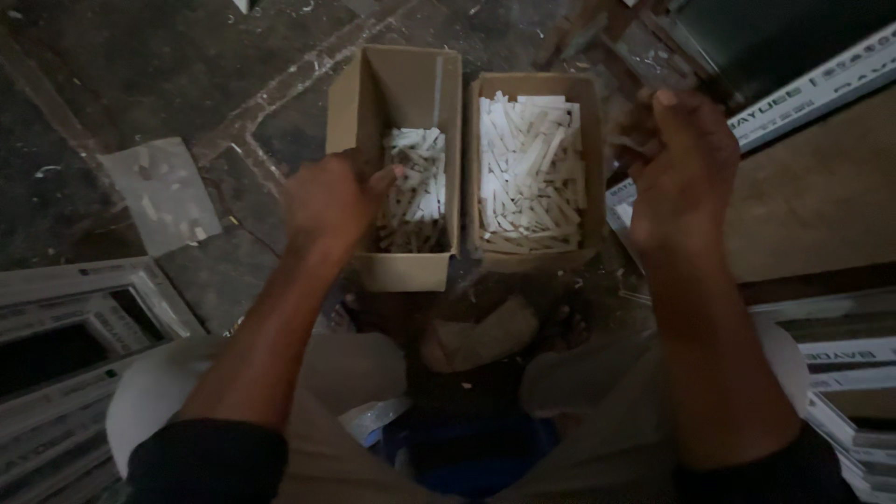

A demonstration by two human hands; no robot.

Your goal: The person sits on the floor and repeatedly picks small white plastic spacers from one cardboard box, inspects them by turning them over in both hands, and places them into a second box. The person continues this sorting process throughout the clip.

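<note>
Two open cardboard boxes stand side by side on the dark floor in front of me. The left box is partly filled with small white sticks; the right box holds many more of them. My left hand rests at the left box's near left wall, fingers curled, thumb over the sticks; whether it holds any is hidden. My right hand is raised to the right of the right box, fingers bent, its contents blurred.
White framed panels lie at the left and right. A flat brown board sits at right, with a white strip above it. A grey scrap lies on the dirty floor. My knees are below.
</note>
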